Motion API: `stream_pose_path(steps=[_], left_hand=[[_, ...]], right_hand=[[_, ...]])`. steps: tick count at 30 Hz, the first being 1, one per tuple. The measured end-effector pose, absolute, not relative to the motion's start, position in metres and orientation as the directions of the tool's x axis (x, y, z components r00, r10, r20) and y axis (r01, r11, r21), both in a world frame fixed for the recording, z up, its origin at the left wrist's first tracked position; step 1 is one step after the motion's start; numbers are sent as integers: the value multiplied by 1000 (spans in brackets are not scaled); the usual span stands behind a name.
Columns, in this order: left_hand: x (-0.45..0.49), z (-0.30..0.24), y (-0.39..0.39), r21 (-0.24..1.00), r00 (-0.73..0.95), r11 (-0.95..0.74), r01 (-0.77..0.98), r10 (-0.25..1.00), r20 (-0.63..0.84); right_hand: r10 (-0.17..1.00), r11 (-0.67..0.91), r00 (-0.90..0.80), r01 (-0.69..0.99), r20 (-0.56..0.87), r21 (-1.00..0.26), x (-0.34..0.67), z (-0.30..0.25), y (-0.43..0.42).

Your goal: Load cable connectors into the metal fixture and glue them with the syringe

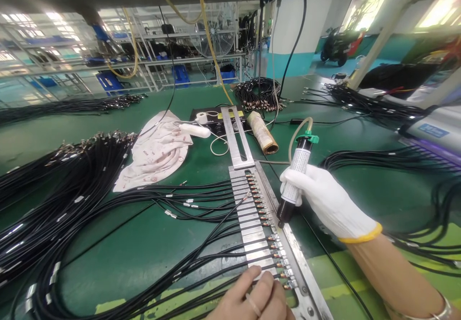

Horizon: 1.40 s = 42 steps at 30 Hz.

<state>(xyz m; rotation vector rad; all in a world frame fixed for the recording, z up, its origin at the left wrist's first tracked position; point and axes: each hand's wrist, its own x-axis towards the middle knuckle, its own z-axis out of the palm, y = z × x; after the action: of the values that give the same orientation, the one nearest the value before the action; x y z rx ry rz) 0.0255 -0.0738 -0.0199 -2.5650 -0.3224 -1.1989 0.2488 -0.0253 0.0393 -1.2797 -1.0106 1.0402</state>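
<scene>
My right hand [324, 195], in a white glove with a yellow cuff, is closed around a glue syringe [297, 171] with a white label, green cap and air hose. Its dark lower end points down, close to the slotted metal fixture [298, 262]. Several black cables [212, 255] lie across the fixture, their metal-tipped ends lined up in its slots. One cable end [247, 195] slants over the others. At the fixture's near end, my bare left hand [255, 298], with a ring, has its fingers curled together over the cables; what lies under the fingertips is hidden.
A crumpled printed cloth [158, 152] lies left of the fixture, beside a large cable bundle [72, 185]. Behind are a black controller box [216, 120], a cardboard tube [262, 132] and coiled cables [257, 94]. At right stands a white device [437, 132] with purple light.
</scene>
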Motion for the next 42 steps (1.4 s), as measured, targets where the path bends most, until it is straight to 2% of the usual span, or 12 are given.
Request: stream_pose_path(steps=[42], left_hand=[[27,-22,-75,-123,620,-949,292,90,780]], right_hand=[[990,-7,143,39,-1,-999,244,39,-28]])
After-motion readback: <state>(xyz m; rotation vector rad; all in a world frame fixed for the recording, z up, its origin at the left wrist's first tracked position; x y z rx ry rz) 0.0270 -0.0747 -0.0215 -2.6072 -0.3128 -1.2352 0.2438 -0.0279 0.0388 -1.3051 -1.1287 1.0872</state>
